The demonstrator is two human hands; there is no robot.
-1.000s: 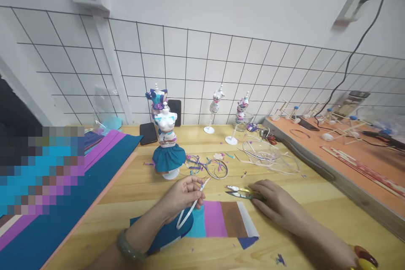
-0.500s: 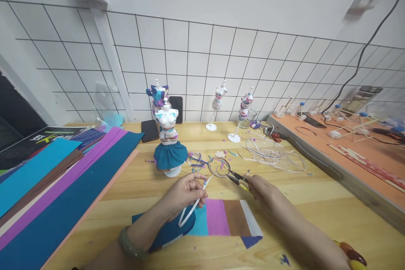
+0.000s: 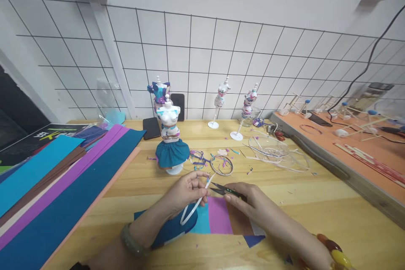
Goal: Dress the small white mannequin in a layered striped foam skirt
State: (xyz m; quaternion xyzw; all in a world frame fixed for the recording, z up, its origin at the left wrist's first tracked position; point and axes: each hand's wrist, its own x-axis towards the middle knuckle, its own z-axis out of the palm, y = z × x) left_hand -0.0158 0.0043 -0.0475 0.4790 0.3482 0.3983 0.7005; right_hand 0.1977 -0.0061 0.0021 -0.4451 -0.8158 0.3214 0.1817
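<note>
A narrow white strip (image 3: pixel 209 182) bends into a loop, and the fingers of my left hand (image 3: pixel 190 192) pinch it. Its free end points up and to the right, with a small coloured scrap beside it near the fingertips. My right hand (image 3: pixel 249 198) grips a small pair of scissors (image 3: pixel 232 192) with dark blades. The blades are parted and their tips lie just right of the strip's end. Below both hands a row of fabric pieces (image 3: pixel 218 219) in teal, light blue, violet, brown and white lies on the table, partly hidden by my right hand.
A white mini mannequin (image 3: pixel 168 120) in a teal skirt (image 3: pixel 172 154) stands behind my left hand, near other dress forms (image 3: pixel 223 93). Long fabric strips (image 3: pixel 104 177) fill the left side. A ring (image 3: pixel 221 164), scraps and clear tubing (image 3: pixel 268 147) lie behind the scissors.
My right hand has brought the scissors left, close to the strip's end. My left hand keeps hold of the strip in nearly the same place. The view has shifted slightly.
</note>
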